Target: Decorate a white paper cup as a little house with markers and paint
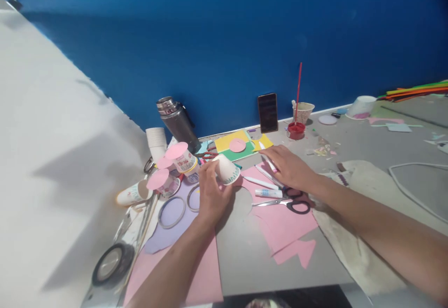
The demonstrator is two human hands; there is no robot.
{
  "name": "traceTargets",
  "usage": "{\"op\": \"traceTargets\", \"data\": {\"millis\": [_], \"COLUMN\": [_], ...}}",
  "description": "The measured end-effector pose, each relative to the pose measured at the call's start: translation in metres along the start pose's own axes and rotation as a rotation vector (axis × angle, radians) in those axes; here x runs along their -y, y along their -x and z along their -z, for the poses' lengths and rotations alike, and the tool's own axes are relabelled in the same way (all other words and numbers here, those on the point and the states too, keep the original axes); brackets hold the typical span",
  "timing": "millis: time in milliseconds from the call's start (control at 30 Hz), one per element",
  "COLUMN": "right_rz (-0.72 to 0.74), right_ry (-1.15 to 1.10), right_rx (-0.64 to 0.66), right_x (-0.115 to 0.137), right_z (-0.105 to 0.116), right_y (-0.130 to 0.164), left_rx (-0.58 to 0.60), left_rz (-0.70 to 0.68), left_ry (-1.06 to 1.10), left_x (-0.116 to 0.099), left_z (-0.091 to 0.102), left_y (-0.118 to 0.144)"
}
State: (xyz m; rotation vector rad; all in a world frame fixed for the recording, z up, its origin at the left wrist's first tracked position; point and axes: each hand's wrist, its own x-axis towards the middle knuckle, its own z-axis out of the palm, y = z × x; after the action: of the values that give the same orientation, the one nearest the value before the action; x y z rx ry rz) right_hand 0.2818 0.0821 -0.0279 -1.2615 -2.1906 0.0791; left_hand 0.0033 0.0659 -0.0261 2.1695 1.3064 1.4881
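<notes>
Left hand [211,195] clamped around a white paper cup [227,169], tipped on its side with the mouth turned right; nothing visible inside. Right hand [287,167] laid flat, fingers together, over white pens [266,161] on pink paper [280,224], closed on nothing that can be made out.

Just below the right hand, scissors [287,200] lying open beside a small glue tube [268,193]: likely a nick if the wrist drags back across the blades. Tight squeeze by the left hand could well crush the thin cup wall.

Left of the left hand, cups capped with pink discs [177,150], contents hidden, crowded close enough to topple at a sweep of the forearm; one cup [133,193] on its side. Beyond, a stack of white cups [156,141] and a steel flask [178,122], closed.

Beyond the right hand, a red paint pot [296,129] and a patterned cup [303,111] holding a red brush [298,88]: a careless reach could spill paint toward the phone [268,112] leaning on the wall.
</notes>
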Motion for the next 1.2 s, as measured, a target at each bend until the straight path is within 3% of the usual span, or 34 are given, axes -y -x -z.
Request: {"op": "traceTargets", "data": {"millis": [167,300,600,900,1100,1200], "right_rz": [-0.018,-0.015,-0.02,-0.069,-0.069,-0.058], "right_ry": [-0.015,-0.05,-0.023,0.012,-0.076,-0.093], "right_rx": [-0.02,-0.06,-0.083,-0.075,-0.086,-0.088], "right_x": [-0.001,-0.001,-0.002,0.006,0.005,0.006], "right_z": [0.0,0.002,-0.003,0.002,0.002,0.002], "right_y": [-0.001,-0.002,-0.003,-0.008,-0.003,-0.002], "left_rx": [0.036,-0.004,0.011,0.042,0.029,0.012], "left_rz": [-0.05,-0.105,-0.057,-0.071,0.011,0.118], "left_ry": [-0.125,-0.182,-0.107,-0.229,-0.073,0.075], "left_x": [0.003,0.005,0.007,0.015,0.004,0.001], "left_z": [0.001,0.003,0.001,-0.001,0.0,0.001], "left_y": [0.003,0.003,0.003,0.002,0.001,0.0]}}
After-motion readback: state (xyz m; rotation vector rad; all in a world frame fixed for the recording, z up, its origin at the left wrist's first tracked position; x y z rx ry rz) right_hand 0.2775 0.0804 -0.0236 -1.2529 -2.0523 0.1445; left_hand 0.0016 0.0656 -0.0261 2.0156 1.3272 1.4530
